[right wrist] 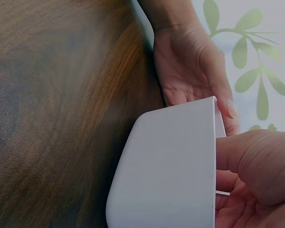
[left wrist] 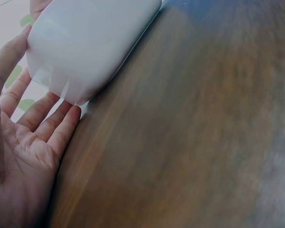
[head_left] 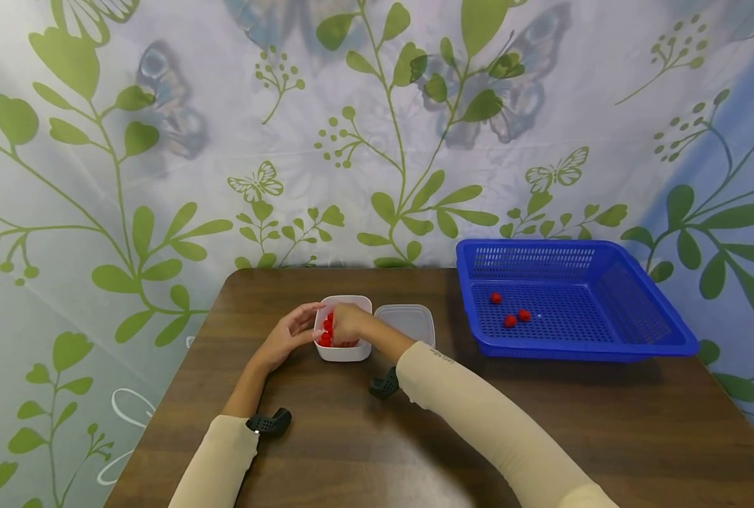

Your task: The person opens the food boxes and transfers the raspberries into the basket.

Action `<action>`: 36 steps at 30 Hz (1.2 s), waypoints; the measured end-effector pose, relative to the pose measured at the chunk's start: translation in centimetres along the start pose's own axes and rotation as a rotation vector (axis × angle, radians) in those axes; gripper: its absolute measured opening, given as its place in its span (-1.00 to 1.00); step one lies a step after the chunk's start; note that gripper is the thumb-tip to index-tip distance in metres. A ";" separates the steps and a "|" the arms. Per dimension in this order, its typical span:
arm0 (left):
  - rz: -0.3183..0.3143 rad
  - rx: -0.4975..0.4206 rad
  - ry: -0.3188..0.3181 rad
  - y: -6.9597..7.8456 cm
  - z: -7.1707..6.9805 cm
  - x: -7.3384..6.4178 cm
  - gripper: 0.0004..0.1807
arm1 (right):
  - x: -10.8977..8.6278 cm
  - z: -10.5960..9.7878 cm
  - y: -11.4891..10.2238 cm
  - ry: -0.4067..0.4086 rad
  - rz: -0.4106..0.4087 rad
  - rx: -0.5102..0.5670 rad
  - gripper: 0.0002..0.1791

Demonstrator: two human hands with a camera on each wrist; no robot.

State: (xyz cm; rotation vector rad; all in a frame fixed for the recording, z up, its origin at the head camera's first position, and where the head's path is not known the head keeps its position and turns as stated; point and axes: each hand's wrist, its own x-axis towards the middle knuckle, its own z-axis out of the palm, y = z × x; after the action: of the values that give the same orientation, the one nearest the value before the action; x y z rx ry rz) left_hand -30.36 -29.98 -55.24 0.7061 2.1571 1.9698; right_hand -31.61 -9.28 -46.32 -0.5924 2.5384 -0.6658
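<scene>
A white, square plastic container (head_left: 344,356) stands on the table with small red balls (head_left: 328,331) inside. My left hand (head_left: 284,337) rests against its left side, thumb and fingers extended along the wall. In the left wrist view, the fingertips (left wrist: 74,111) touch the container's white wall (left wrist: 92,45). My right hand (head_left: 349,324) reaches down into the container from the right. Its fingers pass behind the wall in the right wrist view, so their tips are hidden and I cannot tell whether they hold a ball.
A translucent lid (head_left: 411,321) lies just right of the container, partly under the right forearm. A blue perforated basket (head_left: 580,349) stands at the back right, with red balls (head_left: 510,321) in it. Behind the brown table (head_left: 326,451) hangs a leaf-patterned curtain (head_left: 377,141).
</scene>
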 end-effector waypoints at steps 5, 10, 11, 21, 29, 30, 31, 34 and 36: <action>0.015 -0.005 -0.008 0.0 -0.1 0.1 -0.38 | 0.0 0.0 0.1 0.032 -0.025 0.011 -0.88; 0.014 -0.019 -0.013 0.0 0.0 0.1 -0.38 | 0.2 0.1 0.3 0.050 -0.049 0.027 -0.88; 0.016 -0.018 -0.015 0.0 0.0 0.1 -0.38 | 0.2 0.1 0.4 0.053 -0.050 0.031 -0.88; 0.009 0.000 -0.011 -0.2 -0.2 0.3 -0.39 | -0.5 -0.4 0.3 0.051 -0.086 0.155 -0.90; 0.002 -0.012 -0.009 -0.1 -0.2 0.2 -0.39 | -1.2 -0.9 0.8 0.015 -0.093 0.307 -0.87; 0.001 -0.013 -0.008 -0.1 -0.1 0.1 -0.39 | -1.3 -0.9 1.0 0.014 -0.090 0.322 -0.87; 0.000 -0.013 -0.008 -0.1 -0.1 0.1 -0.39 | -1.3 -1.0 1.1 0.012 -0.085 0.346 -0.87; 0.000 -0.009 -0.008 -0.1 -0.1 0.1 -0.38 | -1.5 -1.2 1.4 0.003 -0.079 0.425 -0.89; 0.001 -0.005 -0.009 -0.1 -0.1 0.1 -0.38 | -1.6 -1.3 1.7 -0.009 -0.077 0.498 -0.89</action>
State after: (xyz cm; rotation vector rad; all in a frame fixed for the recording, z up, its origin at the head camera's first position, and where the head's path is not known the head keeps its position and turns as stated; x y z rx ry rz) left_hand -30.52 -30.06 -55.34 0.7145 2.1461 1.9682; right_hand -31.49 -6.71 -45.73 -0.5102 2.2208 -1.2644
